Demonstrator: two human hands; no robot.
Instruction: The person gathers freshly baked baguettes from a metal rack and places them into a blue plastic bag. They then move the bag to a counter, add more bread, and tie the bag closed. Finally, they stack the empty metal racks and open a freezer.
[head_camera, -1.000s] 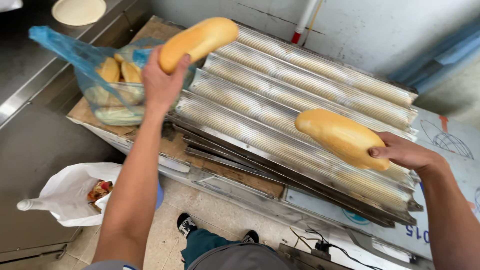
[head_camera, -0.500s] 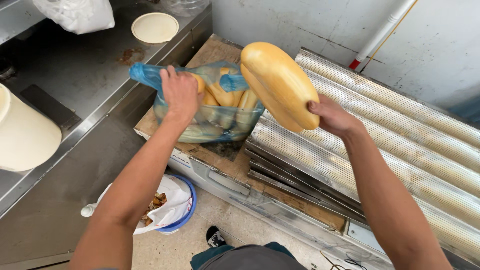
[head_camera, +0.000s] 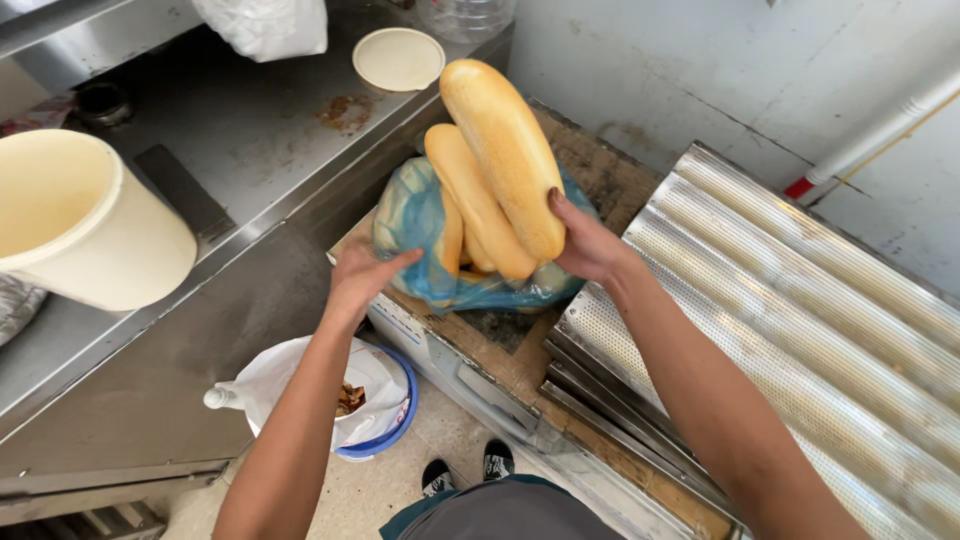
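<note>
A steel tabletop (head_camera: 240, 150) fills the left, corrugated baking trays (head_camera: 800, 300) the right, under a pale wall. Between them a blue bag (head_camera: 420, 230) of loaves sits on a worn board (head_camera: 600, 170). The right hand (head_camera: 590, 245) grips one long loaf (head_camera: 505, 150) above the bag; the left hand (head_camera: 365, 275), fingers spread, touches the bag.

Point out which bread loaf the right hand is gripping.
The topmost, largest loaf, which the right hand grips at its lower end. The slimmer loaf beside it stands in the blue bag, ungripped.

Right hand (head_camera: 590, 245) lowers long loaf (head_camera: 505, 155) into blue bag (head_camera: 415, 225).
</note>
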